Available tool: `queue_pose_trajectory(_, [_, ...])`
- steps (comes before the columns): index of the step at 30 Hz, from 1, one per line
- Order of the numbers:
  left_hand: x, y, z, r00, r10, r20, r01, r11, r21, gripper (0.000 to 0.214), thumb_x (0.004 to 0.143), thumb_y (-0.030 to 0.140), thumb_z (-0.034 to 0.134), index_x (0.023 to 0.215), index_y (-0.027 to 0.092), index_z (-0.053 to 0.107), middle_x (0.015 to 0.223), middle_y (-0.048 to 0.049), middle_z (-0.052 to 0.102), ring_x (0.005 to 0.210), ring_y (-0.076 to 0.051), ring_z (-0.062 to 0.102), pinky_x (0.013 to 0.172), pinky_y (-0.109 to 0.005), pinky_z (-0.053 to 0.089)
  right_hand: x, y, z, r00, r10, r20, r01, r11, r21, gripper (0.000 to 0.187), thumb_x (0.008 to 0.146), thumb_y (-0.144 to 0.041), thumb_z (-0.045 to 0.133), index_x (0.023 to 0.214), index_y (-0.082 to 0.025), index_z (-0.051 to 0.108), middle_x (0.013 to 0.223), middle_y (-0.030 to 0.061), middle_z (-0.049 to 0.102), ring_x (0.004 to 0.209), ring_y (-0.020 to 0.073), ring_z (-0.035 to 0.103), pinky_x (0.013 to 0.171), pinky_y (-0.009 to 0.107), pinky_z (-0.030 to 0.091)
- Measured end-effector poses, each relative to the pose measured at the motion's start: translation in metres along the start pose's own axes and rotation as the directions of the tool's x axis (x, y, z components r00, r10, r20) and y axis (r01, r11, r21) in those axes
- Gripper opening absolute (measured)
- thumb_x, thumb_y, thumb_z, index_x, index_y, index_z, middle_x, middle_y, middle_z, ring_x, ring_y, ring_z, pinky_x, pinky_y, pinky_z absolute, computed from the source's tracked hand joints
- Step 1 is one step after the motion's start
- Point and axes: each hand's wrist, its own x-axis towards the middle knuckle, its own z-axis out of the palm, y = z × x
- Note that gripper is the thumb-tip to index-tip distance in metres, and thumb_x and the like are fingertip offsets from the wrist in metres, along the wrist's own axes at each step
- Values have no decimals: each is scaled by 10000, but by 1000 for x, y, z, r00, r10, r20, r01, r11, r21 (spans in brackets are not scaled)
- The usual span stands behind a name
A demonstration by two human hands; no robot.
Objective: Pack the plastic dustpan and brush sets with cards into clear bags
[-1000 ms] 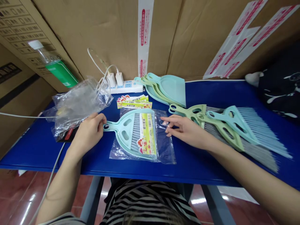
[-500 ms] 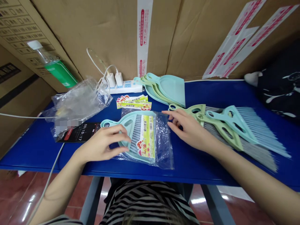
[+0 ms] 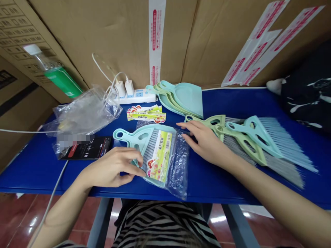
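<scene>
Below, red floor tiles (image 3: 77,220); ahead, blue table (image 3: 232,103) against cardboard cartons (image 3: 90,41).

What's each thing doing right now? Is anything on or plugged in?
Left hand: holding the pale teal plastic dustpan by its edge.
Right hand: fingers spread, near the crumpled clear plastic bag.
Black rectangular smartphone: screen lit, showing numbers.
White power strip: two white chargers plugged in.

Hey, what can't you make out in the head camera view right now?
Head view:
The lower edge of the dustpan is hidden by the left hand.
One end of the phone is hidden by a blurred patch.
The small print on the packaging label is too small to read.
The dark patterned cloth is cut off by the right edge.
</scene>
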Motion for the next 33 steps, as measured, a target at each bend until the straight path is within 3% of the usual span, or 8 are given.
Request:
queue_pose_trajectory(6, [-2,-1,-3,1000,-6,28,8,998,-69,398,818,31,485,950,290,756,908,-32,696,806,-154,627,758,-280,509,-2,4,-6,993,-77,93,87,990,-112,261,887,-173,445,1052,-196,646,935,112,686,951,289,615,862,467,498])
queue_pose_trajectory(11, [-3,-3,-2,997,-82,2,82,993,-83,419,848,22,423,891,276,752,922,-35,687,777,-129,634,711,-242,503,-3,-3,-15,989,-33,146,46,995,-85,200,854,-144,439,999,-218,556,732,37,603,724,214,586,669,327,460])
queue_pose_trajectory(16, [-2,-10,0,978,-166,-124,168,986,4,368,882,57,423,790,243,727,860,-29,679,773,-130,642,673,-234,484,-6,-10,-24,957,-56,286,65,998,-20,169,793,-79,410,775,-246,389,612,-38,476,525,137,454,541,250,339])
queue_pose_trajectory(21, [-1,-15,2,936,-274,-221,295,953,68,315,878,108,426,762,226,694,885,-23,682,796,-140,657,705,-251,502,-9,-15,-29,919,-68,387,42,996,77,199,751,-68,435,732,-247,349,531,-76,413,470,114,399,511,239,306])
queue_pose_trajectory(27, [2,-9,1,880,-406,-248,419,908,0,293,922,242,399,905,209,690,956,-51,695,863,-162,671,817,-288,540,-10,-22,-35,860,-79,504,-33,977,209,184,724,-72,472,718,-239,395,550,-62,488,481,107,452,496,224,339])
queue_pose_trajectory(33, [2,-12,6,880,-389,-272,410,912,24,248,916,363,527,1032,211,684,1039,-67,672,936,-190,665,866,-328,553,-11,-25,-36,841,-100,532,-25,974,224,175,716,-55,478,727,-230,479,552,-64,520,473,97,465,494,216,357])
